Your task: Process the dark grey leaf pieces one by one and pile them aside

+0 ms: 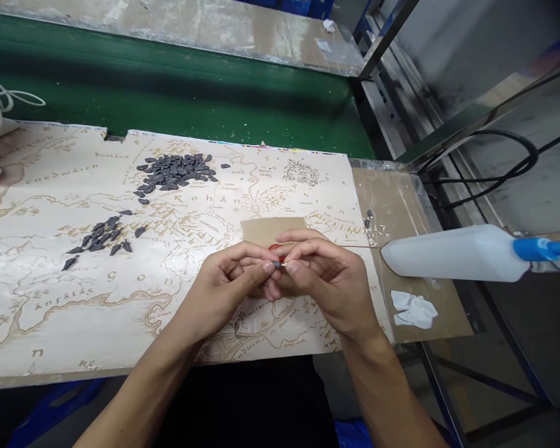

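Both my hands meet over the front middle of the map-printed sheet [98, 323]. Between thumb and fingers, my left hand [226, 280] pinches a small dark grey piece [277, 265]. My right hand [333, 277] is closed on a tiny white piece [284, 264], which points at the grey one; whether they touch I cannot tell. A red thing [276, 247] shows just behind the fingertips, mostly hidden. Under the hands lies a brown cardboard piece [266, 230]. Farther back are a pile of dark grey pointed pieces [177, 171] and a scatter of tiny white pieces [303, 173].
A smaller group of dark pieces [102, 236] lies to the left. On the right edge are a white bottle with a blue top [452, 254], lying sideways in view, and a crumpled white tissue [414, 311]. Behind the sheet runs a green belt [191, 99]; black cables [490, 180] hang right.
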Motion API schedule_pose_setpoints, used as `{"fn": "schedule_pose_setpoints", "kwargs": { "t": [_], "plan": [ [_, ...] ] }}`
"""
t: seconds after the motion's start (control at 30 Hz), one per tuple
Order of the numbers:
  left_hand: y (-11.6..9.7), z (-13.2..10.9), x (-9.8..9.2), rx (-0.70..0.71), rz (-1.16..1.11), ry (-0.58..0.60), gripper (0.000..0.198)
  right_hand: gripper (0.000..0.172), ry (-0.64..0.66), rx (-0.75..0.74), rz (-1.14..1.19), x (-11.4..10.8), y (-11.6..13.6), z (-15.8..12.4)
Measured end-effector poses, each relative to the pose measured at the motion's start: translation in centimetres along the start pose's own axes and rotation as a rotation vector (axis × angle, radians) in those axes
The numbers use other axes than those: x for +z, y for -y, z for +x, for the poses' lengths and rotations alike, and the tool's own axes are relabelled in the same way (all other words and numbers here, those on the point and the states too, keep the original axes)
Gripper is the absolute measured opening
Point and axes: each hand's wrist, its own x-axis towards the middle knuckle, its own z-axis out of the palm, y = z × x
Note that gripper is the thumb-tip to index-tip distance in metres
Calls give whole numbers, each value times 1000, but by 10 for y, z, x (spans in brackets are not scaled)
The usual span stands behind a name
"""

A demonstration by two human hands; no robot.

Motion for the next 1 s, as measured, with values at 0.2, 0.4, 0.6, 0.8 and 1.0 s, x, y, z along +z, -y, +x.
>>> {"fn": "schedule_pose_setpoints", "kwargs": {
  "t": [0.2, 0.4, 0.6, 0.8, 1.0],
  "plan": [
    [3, -1, -1, -6, -18, 12, 11, 9, -3, 5, -4, 2, 0, -1],
    [4, -1, -2, -13, -20, 5, 14, 8, 6, 23, 56, 1, 0, -2],
    [3, 0, -2, -4, -25, 22, 13, 10, 9, 23, 62, 1, 2, -2],
    [1, -2, 0, 21, -4, -2, 9, 7, 16, -40, 30, 5, 2, -1],
    [2, -2, 1, 28, -5, -12, 9, 7, 28, -76, 2, 4, 1, -3]
  ]
}}
